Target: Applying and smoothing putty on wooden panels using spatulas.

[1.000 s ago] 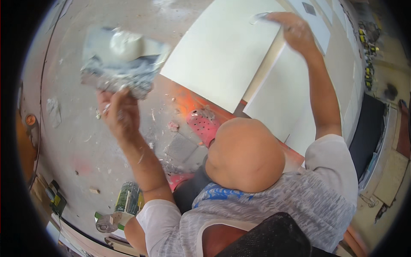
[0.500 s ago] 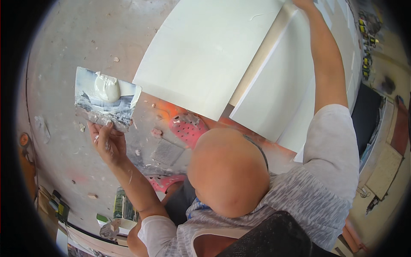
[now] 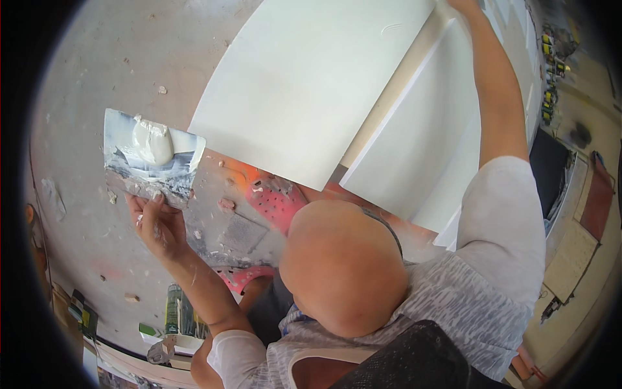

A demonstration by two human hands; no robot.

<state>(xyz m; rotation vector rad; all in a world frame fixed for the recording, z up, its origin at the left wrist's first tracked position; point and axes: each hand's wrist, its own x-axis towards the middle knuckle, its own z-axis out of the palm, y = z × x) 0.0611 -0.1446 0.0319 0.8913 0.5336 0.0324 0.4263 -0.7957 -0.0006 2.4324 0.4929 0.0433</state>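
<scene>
My left hand [image 3: 159, 227] grips the lower edge of a flat putty board [image 3: 178, 150], thumb on top and fingers beneath. A thick lump of white putty [image 3: 153, 142] sits on the board, with dark and white smears around it. My right arm [image 3: 499, 97] stretches over a large white panelled piece [image 3: 291, 84]. At the top edge of the view, my right hand [image 3: 462, 5] is cut off near the far end of a beige strip [image 3: 395, 91] that runs between the white panels. Its fingers, and anything in them, are out of sight.
Pink clogs [image 3: 275, 202] stand on the stained grey floor by the panel's near edge. A grey square pad [image 3: 243, 233] lies beside them. Small dried lumps [image 3: 162, 89] are scattered about. A green container [image 3: 175, 311] stands at lower left, and a dark sheet [image 3: 549, 165] at right.
The view has shifted slightly. In it, the putty board and my left hand sit a little lower and further left. My right hand stays near the top edge.
</scene>
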